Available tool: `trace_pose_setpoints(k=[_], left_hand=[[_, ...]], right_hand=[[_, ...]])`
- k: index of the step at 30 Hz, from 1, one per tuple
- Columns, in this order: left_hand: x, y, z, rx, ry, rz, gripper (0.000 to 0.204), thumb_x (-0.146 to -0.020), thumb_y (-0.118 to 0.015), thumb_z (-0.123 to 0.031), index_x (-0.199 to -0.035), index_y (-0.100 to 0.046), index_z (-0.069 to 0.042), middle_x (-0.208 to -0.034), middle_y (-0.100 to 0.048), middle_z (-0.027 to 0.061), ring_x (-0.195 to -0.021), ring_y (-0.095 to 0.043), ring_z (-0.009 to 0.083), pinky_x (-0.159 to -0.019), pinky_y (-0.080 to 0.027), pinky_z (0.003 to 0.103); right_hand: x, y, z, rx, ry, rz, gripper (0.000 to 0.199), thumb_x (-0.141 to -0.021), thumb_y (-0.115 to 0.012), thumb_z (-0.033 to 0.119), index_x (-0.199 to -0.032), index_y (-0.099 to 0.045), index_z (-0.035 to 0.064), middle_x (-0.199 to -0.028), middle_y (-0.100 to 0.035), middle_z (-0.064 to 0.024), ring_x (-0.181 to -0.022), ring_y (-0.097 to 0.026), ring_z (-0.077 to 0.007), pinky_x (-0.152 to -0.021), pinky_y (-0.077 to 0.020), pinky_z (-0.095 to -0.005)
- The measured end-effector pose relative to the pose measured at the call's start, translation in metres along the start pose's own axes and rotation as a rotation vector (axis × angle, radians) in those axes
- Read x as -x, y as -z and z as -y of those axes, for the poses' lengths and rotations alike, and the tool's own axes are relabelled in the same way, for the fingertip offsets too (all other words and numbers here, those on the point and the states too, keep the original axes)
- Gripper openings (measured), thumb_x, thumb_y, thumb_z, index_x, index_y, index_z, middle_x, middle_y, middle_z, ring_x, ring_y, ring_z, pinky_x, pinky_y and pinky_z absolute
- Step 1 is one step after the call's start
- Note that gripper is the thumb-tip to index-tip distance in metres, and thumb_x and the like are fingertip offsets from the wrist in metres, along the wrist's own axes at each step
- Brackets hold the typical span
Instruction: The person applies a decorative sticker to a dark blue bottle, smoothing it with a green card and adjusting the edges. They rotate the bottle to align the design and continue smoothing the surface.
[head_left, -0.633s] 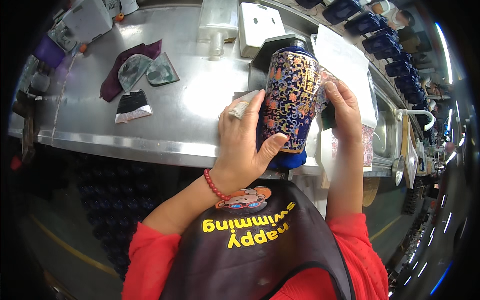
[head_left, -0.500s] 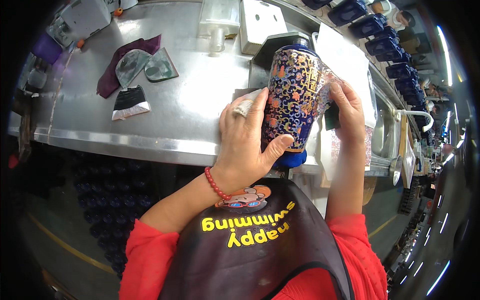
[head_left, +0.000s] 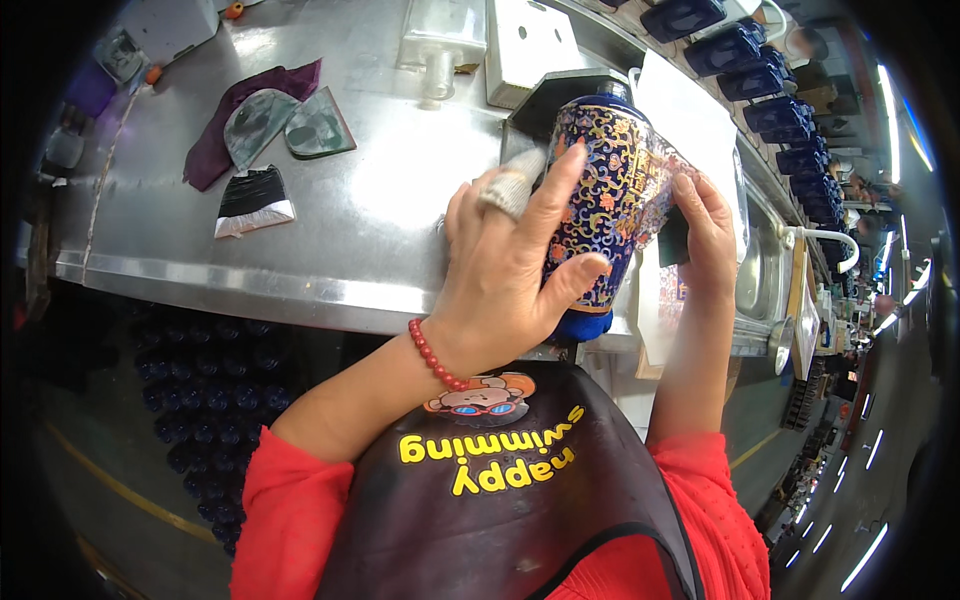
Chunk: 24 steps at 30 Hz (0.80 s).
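Note:
A dark blue bottle [head_left: 590, 215] lies on its side, its neck pointing away from me, on a blue cloth pad [head_left: 583, 326]. Colourful floral patterned film covers its face. My left hand [head_left: 500, 265] rests against its left side with index finger and thumb spread over the pattern. One finger wears a pale fabric sleeve [head_left: 510, 195]. On the bottle's right, my right hand [head_left: 708, 220] pinches the loose edge of the patterned film [head_left: 655, 195], which stands away from the glass. Something dark green sits below those fingers, partly hidden.
The steel table [head_left: 340, 215] carries a purple cloth [head_left: 225, 135], green curved pads [head_left: 262, 128] and a black-and-silver piece [head_left: 256, 203]. Farther back are a clear bottle [head_left: 440, 45] and a white box [head_left: 530, 50]. To the right stand a sink [head_left: 760, 255] and several blue bottles [head_left: 735, 50].
My left index finger has lifted and reached farther up over the bottle's face, spreading from the thumb. My right hand keeps its pinch on the film. The view has shifted slightly.

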<state>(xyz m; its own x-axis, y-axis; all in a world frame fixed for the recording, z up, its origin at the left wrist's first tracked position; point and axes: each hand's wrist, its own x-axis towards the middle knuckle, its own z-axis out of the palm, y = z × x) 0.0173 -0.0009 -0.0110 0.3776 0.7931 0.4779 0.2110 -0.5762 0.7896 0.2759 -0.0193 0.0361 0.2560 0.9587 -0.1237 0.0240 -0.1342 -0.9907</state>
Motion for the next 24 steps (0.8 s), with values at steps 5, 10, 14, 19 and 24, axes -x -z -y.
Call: trace_pose_setpoints(k=[5,10,14,19,24], left_hand=[[-0.028,-0.006,-0.003,-0.143,-0.046,-0.047,0.073,-0.099,-0.059,-0.051,-0.155,-0.042,-0.007,-0.139,-0.054,0.0281,-0.126,-0.047,0.0432,-0.112,-0.025,0.052],[-0.034,-0.009,-0.002,-0.163,0.007,-0.007,0.074,-0.097,-0.060,-0.051,-0.154,-0.043,-0.007,-0.140,-0.052,0.0313,-0.127,-0.047,0.0448,-0.111,-0.026,0.055],[-0.035,-0.010,0.001,-0.160,0.002,-0.022,0.075,-0.097,-0.060,-0.052,-0.154,-0.043,-0.006,-0.140,-0.052,0.0318,-0.127,-0.047,0.0452,-0.110,-0.026,0.055],[-0.037,-0.009,0.003,-0.143,0.028,0.000,0.076,-0.097,-0.060,-0.052,-0.154,-0.043,-0.006,-0.139,-0.052,0.0319,-0.127,-0.048,0.0444,-0.110,-0.027,0.055],[-0.036,-0.008,0.004,-0.137,0.021,-0.008,0.078,-0.095,-0.062,-0.052,-0.155,-0.042,-0.006,-0.138,-0.053,0.0302,-0.127,-0.048,0.0443,-0.110,-0.027,0.054]], right_hand=[[0.001,-0.001,0.000,-0.021,-0.026,-0.004,0.033,-0.104,-0.062,0.021,-0.126,-0.064,-0.0031,-0.108,-0.071,-0.0058,-0.095,-0.065,-0.0093,-0.084,-0.0518,-0.0246],[-0.001,-0.002,0.000,-0.018,-0.029,-0.016,0.032,-0.104,-0.062,0.021,-0.125,-0.065,-0.0031,-0.108,-0.072,-0.0060,-0.095,-0.066,-0.0099,-0.085,-0.0522,-0.0251],[-0.003,-0.002,0.000,-0.050,-0.023,0.006,0.030,-0.104,-0.061,0.019,-0.124,-0.065,-0.0031,-0.110,-0.072,-0.0066,-0.097,-0.066,-0.0106,-0.087,-0.0524,-0.0256],[-0.005,-0.001,-0.001,-0.055,-0.018,0.014,0.029,-0.104,-0.060,0.018,-0.124,-0.065,-0.0032,-0.111,-0.072,-0.0072,-0.099,-0.067,-0.0112,-0.088,-0.0527,-0.0262],[-0.005,-0.001,0.000,-0.053,-0.021,0.023,0.030,-0.105,-0.059,0.017,-0.125,-0.065,-0.0032,-0.113,-0.072,-0.0071,-0.100,-0.067,-0.0113,-0.089,-0.0527,-0.0266]])
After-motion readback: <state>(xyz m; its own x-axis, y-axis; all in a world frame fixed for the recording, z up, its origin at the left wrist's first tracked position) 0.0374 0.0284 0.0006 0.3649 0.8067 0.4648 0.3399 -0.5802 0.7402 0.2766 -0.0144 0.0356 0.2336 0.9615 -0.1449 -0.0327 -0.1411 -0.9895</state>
